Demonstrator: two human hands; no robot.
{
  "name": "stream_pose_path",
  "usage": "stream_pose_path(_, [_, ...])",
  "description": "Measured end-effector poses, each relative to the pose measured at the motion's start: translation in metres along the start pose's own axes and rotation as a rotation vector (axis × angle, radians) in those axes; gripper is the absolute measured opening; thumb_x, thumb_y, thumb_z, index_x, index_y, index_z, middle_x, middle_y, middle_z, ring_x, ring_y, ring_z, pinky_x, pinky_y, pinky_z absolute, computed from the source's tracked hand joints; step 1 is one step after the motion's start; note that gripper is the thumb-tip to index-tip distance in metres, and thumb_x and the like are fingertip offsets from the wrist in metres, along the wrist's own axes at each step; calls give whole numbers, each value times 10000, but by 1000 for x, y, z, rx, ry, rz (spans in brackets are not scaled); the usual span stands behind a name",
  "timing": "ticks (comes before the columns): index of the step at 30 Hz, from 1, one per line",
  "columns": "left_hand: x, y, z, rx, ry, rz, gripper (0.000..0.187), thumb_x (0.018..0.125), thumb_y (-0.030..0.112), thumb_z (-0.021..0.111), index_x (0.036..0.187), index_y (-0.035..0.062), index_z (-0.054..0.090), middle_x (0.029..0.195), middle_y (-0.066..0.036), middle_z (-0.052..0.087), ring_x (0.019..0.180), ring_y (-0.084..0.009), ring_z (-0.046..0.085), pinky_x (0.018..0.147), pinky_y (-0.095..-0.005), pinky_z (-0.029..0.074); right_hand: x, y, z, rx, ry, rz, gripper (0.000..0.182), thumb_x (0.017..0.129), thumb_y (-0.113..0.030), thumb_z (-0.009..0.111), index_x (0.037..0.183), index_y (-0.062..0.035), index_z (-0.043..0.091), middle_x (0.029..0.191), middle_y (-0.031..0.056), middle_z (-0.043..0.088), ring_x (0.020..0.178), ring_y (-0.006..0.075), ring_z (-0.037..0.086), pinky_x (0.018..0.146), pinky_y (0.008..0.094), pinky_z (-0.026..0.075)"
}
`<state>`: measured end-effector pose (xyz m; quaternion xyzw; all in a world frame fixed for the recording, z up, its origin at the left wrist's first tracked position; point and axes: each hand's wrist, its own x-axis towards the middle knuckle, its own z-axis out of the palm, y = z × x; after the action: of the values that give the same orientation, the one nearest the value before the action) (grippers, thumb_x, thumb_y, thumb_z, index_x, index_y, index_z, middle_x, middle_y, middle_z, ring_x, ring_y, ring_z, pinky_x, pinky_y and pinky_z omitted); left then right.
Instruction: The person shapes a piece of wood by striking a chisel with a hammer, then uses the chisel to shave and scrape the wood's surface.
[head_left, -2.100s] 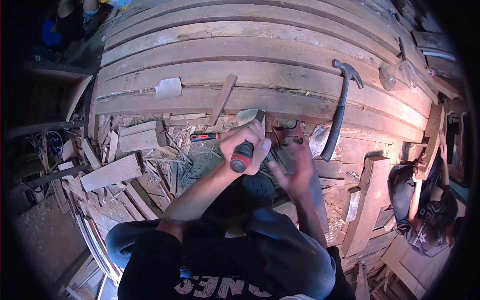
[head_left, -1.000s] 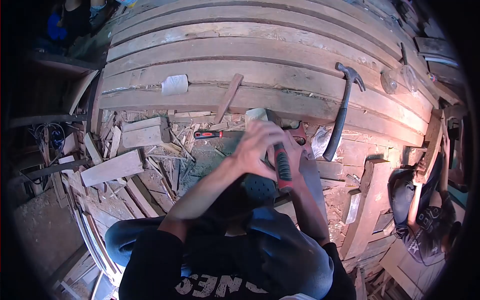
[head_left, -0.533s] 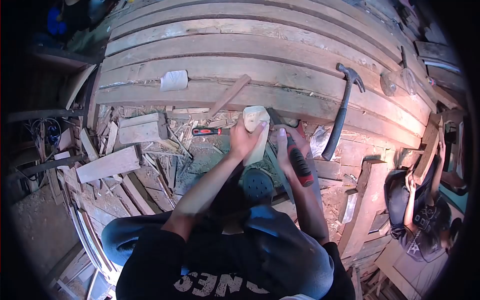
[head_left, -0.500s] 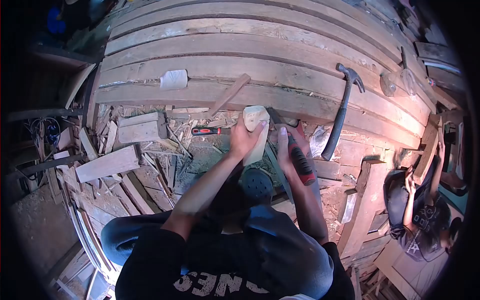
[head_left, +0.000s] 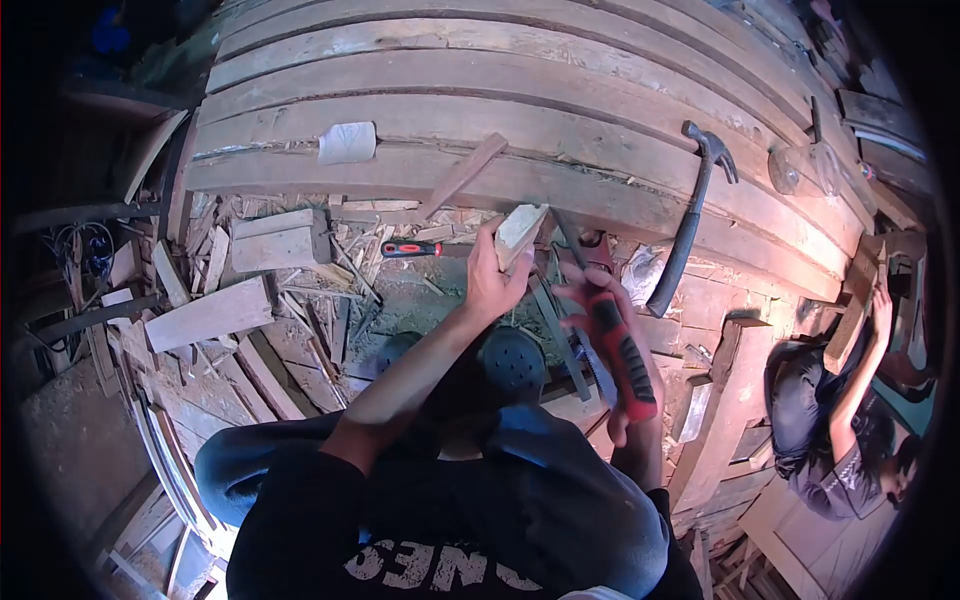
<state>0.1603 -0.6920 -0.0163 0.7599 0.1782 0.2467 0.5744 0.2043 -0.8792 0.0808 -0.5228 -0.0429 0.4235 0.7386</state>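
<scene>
Beside the long weathered wooden planks [head_left: 520, 120], the left hand [head_left: 492, 285] grips a pale wooden block [head_left: 520, 235] upright at centre; just right and nearer, the right hand [head_left: 600, 330] clasps a red-and-black-handled tool [head_left: 625, 355].

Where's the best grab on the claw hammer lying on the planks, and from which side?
Grip the claw hammer low on its dark handle, coming from the person's side, probably with the right hand once free. It lies flat on the planks, head pointing away, handle end nearest and unobstructed.
</scene>
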Motion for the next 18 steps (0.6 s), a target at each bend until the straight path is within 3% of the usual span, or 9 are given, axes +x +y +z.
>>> stream_pose_path(2, [-1,2,-1,89,-44,115,487,782,69,660,1223,-21,475,1100,-226,548,999,-376,579,876,-425,471,-4,17,-10,56,-88,-17,516,967,-313,566,1421,-171,367,1506,195,351,1275,320,507,867,382,551])
stream_pose_path(4, [-4,2,-1,45,-72,35,557,725,63,665,1238,-18,464,1143,-220,477,1064,-380,495,940,-445,415,-1,18,-6,131,-200,17,536,963,-316,566,1437,-185,353,1530,169,323,1310,333,473,848,408,575])
stream_pose_path(6, [-4,2,-2,65,-117,20,593,716,101,688,1246,-14,448,1164,-217,459,1092,-386,466,960,-467,396,0,18,-3,434,-64,290,512,963,-328,553,1422,-182,379,1530,155,332,1300,346,483,829,417,589])
stream_pose_path(7, [-4,3,-2,75,-111,18,624,703,122,706,1246,-21,434,1194,-224,443,1128,-395,447,977,-479,384,-3,18,-1,431,-68,294,512,963,-328,553,1422,-182,379,1530,155,332,1300,346,483,829,417,589])
stream_pose_path(10, [-1,-4,0,69,-127,122,614,701,110,719,1214,-25,410,1204,-228,438,1136,-385,458,985,-469,384,-13,10,7,358,-18,226,476,969,-349,535,1382,-140,424,1492,187,386,1274,344,514,843,409,582])
stream_pose_path(12, [-3,-10,5,-49,-95,95,620,702,96,740,1191,-16,375,1233,-232,433,1139,-375,468,995,-466,381,-15,-7,19,277,-192,-73,440,981,-325,521,1354,-108,435,1424,241,458,1193,330,582,776,375,577])
stream_pose_path(13, [-2,-10,4,-147,-128,-30,641,691,106,761,1180,-8,362,1251,-234,426,1134,-368,474,992,-463,383,-15,-12,17,275,-193,-71,440,981,-325,521,1354,-108,435,1424,241,458,1193,330,582,776,375,577])
stream_pose_path(16, [-4,-5,1,-169,-177,-216,742,657,142,804,1211,-10,334,1270,-234,424,1134,-359,478,988,-467,383,-15,-16,8,236,-187,80,473,969,-167,571,1374,-45,361,1289,205,564,1077,274,633,841,332,506])
stream_pose_path(18, [-5,0,0,-94,-193,-275,822,634,167,825,1253,-21,319,1270,-232,430,1140,-357,477,987,-473,381,-12,-11,15,-210,-89,62,383,977,-117,563,1315,-42,401,976,100,639,754,156,631,667,264,496])
